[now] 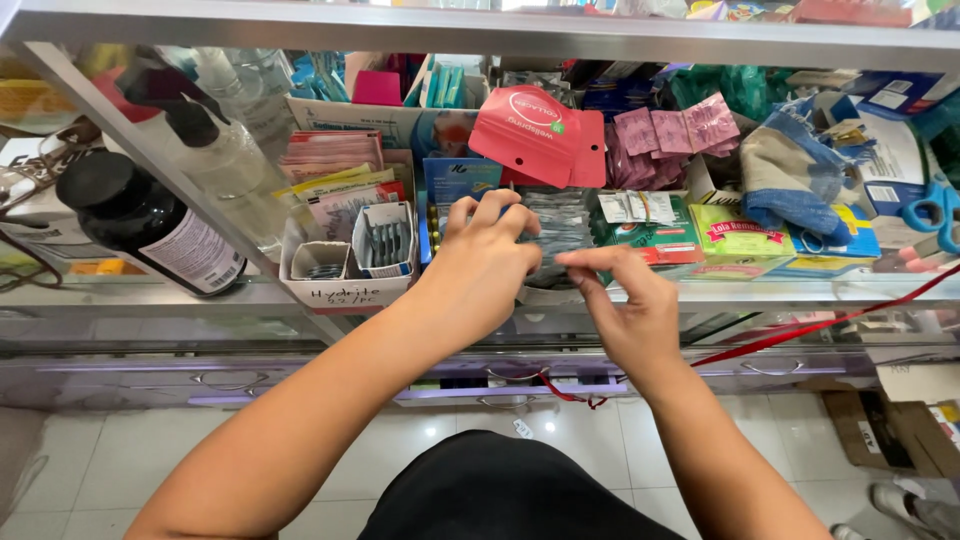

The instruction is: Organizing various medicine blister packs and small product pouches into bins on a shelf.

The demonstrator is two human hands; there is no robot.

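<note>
Two bare hands meet over a stack of silvery foil blister strips [558, 228] standing upright in the middle of a glass display shelf [250, 297]. The left hand [484, 262] is curled, its fingers hooked over the top edge of the strips on their left side and gripping them. The right hand [622, 305] sits just right of and below the strips, thumb and forefinger pinched together at the lower right edge of the stack; whether a single strip is caught in that pinch cannot be told.

All further places are given from the strips. Just behind and above them hangs a red resealable pouch with a white oval mark [540, 132]. To the left stands a small white cardboard box with handwriting on its front [345, 282], holding upright packets. Farther left lies a dark brown bottle with a black cap and white label [150, 226], tilted on its side, and behind it a clear pump bottle [215, 140]. To the right are flat green and yellow cartons [735, 240], then a folded blue-and-cream cloth [790, 175], and at the far right blue-handled scissors [935, 215]. A red cord [820, 325] runs below and right of the strips across the front of the glass display shelf.
</note>
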